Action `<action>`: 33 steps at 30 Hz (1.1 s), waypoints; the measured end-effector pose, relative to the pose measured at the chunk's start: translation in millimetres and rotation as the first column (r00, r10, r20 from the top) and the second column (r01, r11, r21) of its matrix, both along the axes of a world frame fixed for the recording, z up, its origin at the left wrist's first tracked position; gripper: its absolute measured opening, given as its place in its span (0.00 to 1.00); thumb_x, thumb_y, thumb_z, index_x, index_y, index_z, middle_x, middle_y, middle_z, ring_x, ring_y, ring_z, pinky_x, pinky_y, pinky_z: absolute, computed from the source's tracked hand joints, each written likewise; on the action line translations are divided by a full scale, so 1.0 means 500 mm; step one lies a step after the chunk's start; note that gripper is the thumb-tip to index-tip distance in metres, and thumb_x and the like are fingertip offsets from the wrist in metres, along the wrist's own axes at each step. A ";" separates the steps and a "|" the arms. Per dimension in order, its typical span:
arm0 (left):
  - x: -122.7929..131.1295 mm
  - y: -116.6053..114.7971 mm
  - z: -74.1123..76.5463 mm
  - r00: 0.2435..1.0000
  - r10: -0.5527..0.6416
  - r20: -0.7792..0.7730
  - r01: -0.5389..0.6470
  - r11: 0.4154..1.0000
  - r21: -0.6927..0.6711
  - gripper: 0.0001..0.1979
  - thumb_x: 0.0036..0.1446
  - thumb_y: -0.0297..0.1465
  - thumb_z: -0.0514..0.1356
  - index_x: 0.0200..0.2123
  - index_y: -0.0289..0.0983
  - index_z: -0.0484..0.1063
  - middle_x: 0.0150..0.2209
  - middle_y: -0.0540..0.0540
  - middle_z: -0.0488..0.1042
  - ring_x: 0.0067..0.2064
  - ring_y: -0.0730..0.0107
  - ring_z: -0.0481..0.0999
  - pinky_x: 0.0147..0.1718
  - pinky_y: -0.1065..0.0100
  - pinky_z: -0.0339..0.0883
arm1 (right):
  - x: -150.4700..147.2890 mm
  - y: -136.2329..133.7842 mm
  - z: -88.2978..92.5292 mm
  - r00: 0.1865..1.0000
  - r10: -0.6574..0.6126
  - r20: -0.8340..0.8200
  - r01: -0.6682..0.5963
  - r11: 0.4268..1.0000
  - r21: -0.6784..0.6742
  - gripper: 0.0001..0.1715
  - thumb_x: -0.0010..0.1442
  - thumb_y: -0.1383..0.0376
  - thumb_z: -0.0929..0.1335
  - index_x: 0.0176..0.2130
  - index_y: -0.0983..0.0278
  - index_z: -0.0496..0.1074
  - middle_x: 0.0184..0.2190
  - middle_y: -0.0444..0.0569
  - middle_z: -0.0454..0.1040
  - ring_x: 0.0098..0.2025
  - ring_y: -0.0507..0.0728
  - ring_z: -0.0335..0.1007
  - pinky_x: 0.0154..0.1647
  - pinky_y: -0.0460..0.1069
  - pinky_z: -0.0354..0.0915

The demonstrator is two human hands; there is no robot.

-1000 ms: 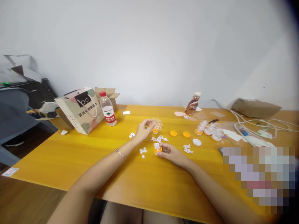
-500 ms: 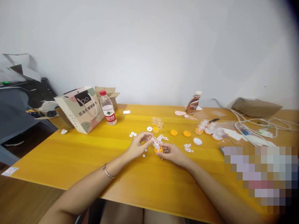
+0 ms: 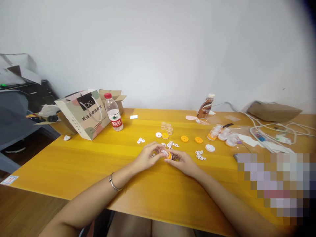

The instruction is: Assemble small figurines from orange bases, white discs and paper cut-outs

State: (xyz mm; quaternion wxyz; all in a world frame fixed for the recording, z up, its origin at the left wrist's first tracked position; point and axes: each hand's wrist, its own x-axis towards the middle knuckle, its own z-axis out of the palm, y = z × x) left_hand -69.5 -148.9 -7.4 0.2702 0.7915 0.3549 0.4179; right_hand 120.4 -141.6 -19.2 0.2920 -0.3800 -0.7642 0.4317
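Note:
My left hand and my right hand meet over the yellow table, both pinched on one small piece: an orange disc with a clear cap on it. The left fingers press the clear cap, the right fingers grip the orange base. Just beyond lie white lacy cut-outs, small white discs, loose orange discs and clear cups.
A paper gift bag and a water bottle stand at the back left. A brown drink bottle stands at the back. Finished orange-and-clear pieces, a white lid and cables lie to the right.
My left hand came back from the clear cups at the far side with a clear cap and brought it down onto the orange disc held in my right hand.

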 end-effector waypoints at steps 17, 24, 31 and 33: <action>0.001 -0.010 0.019 0.986 0.143 -0.087 -0.151 0.985 -0.086 0.15 0.50 0.41 0.58 0.30 0.33 0.69 0.24 0.49 0.69 0.25 0.76 0.66 0.24 0.74 0.61 | -0.019 -0.020 0.012 1.000 -0.013 0.029 0.011 0.998 0.061 0.17 0.53 0.54 0.65 0.38 0.62 0.72 0.24 0.43 0.67 0.24 0.50 0.56 0.25 0.44 0.54; -0.023 -0.004 0.054 0.966 -0.209 -0.152 0.206 0.978 -0.029 0.14 0.56 0.31 0.53 0.47 0.40 0.67 0.43 0.44 0.70 0.43 0.70 0.69 0.44 0.68 0.62 | -0.009 -0.010 0.012 0.999 0.032 0.015 -0.032 0.999 -0.025 0.18 0.53 0.54 0.65 0.37 0.64 0.72 0.23 0.41 0.65 0.23 0.49 0.54 0.23 0.43 0.52; -0.005 -0.013 0.031 0.961 0.076 -0.265 -0.066 0.997 0.047 0.10 0.55 0.33 0.55 0.37 0.36 0.72 0.32 0.46 0.71 0.34 0.70 0.70 0.36 0.69 0.63 | -0.020 -0.014 -0.006 0.996 -0.086 0.030 0.081 0.985 0.153 0.16 0.52 0.55 0.65 0.36 0.64 0.70 0.23 0.44 0.65 0.24 0.51 0.57 0.26 0.45 0.56; -0.001 -0.017 0.029 0.954 0.114 -0.277 -0.114 0.993 0.017 0.11 0.54 0.36 0.55 0.34 0.35 0.72 0.30 0.46 0.70 0.31 0.70 0.69 0.34 0.69 0.63 | -0.020 -0.014 -0.006 0.995 -0.096 0.033 0.087 0.977 0.194 0.14 0.52 0.56 0.66 0.35 0.63 0.70 0.23 0.44 0.66 0.24 0.51 0.58 0.27 0.45 0.57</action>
